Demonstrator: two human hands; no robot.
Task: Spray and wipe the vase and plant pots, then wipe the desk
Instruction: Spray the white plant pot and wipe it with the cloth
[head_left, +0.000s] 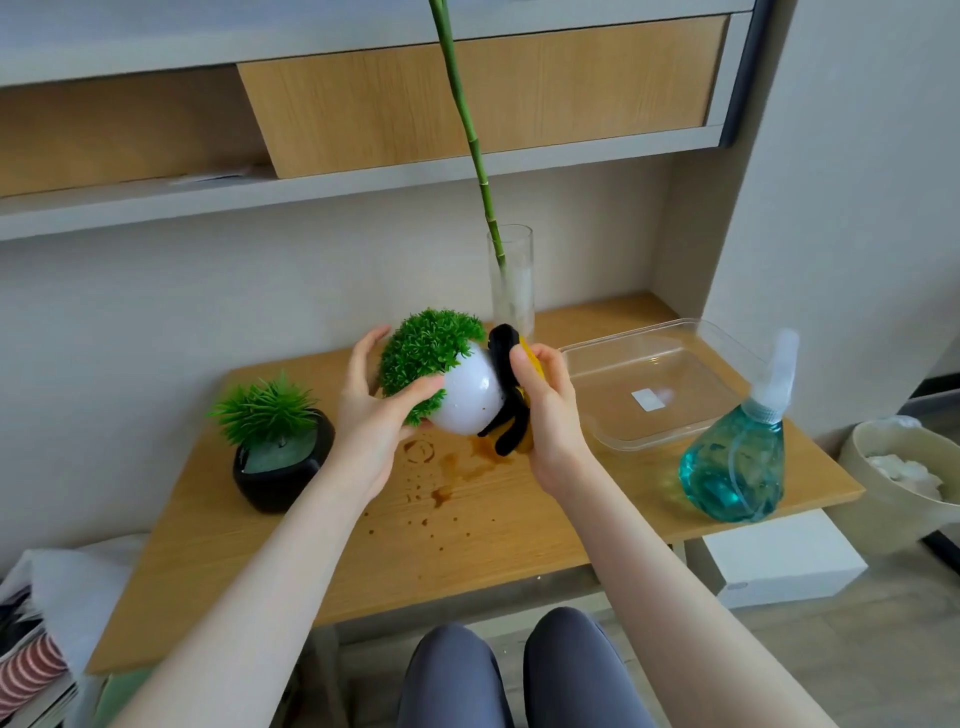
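Head cam: L fingers (415, 389) grip white pot (465, 397) tipped sideways, base toward R fingers (519, 358) pinching cloth (506, 384) vs it.

Vase (511, 283) behind tray (722, 364); spray bottle (737, 457) right, on desk (260, 571).

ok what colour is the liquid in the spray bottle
Blue-green, in the spray bottle at the desk's right edge; the head view shows it.

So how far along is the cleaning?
Midway, apparently. The white pot, beaded with droplets, is tilted in the left hand while the right hand rubs it with a cloth. The black pot stands untouched; the desk is still spattered.
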